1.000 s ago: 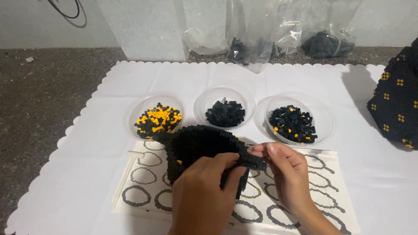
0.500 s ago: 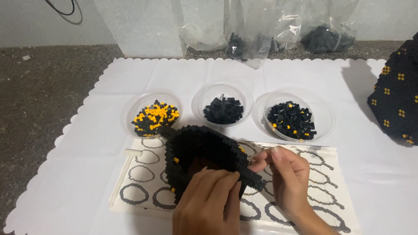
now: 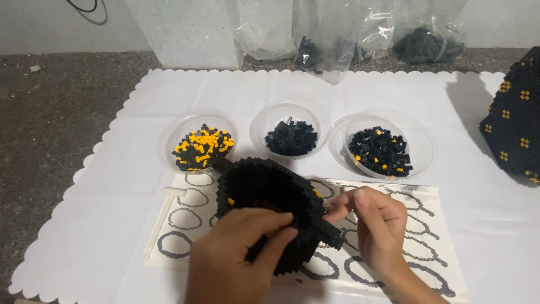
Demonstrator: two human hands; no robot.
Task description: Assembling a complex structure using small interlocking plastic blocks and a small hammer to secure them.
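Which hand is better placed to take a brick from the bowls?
The right hand, probably: only its fingertips touch the black brick model, while the left hand grips it. The right bowl lies nearer.

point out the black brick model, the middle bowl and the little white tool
black brick model (image 3: 264,186): head view, on its dark inner wall
middle bowl (image 3: 264,121): head view, on its clear left rim
white tool (image 3: 174,192): head view, on its short handle

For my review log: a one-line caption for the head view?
Both hands, left hand and right hand, grip a black block-built cup over a ring-pattern sheet.
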